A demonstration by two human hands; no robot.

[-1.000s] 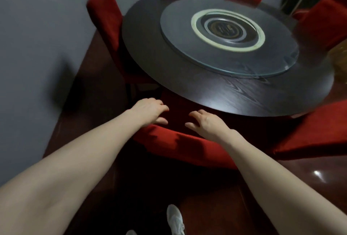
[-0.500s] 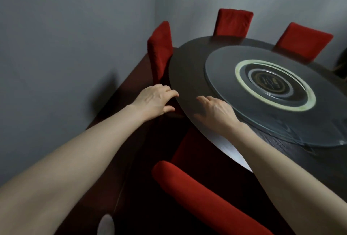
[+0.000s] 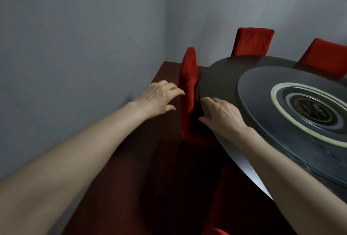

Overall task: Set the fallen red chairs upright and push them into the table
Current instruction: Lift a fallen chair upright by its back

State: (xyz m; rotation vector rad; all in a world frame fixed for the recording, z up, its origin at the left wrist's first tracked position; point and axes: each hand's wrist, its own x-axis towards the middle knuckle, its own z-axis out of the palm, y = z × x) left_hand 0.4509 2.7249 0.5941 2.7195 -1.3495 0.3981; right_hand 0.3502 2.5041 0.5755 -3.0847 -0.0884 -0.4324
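Both arms have reached further along the worktop's rim since half a second ago, and the chair back that filled the lower foreground then has slipped almost out of frame. The left hand [image 3: 159, 97] stretches towards a red chair [image 3: 187, 84] that stands upright and edge-on to the camera, its lower part running under the round dark worktop [image 3: 216, 76]. Its fingers are extended and loosely spread, grasping nothing. The fingertips lie just beside the chair's back, and whether they touch it cannot be told. The right hand [image 3: 221, 114] is likewise released, palm down with thumb out, over the near edge of the worktop just right of the same chair. Contact with the wood cannot be made out. A glass turntable [image 3: 262, 92] with a pale ring sits on the worktop's middle. Beyond it a second chair [image 3: 252, 42] and a third chair [image 3: 324, 56] stand upright at the far rim, their backs towards the grey wall [image 3: 75, 46]. At the bottom of the frame a fourth chair [image 3: 216, 208] shows as a strip of red cloth beside the worktop's near edge, between the two forearms. Dark red-brown floor [image 3: 150, 159] runs along the wall on the left.
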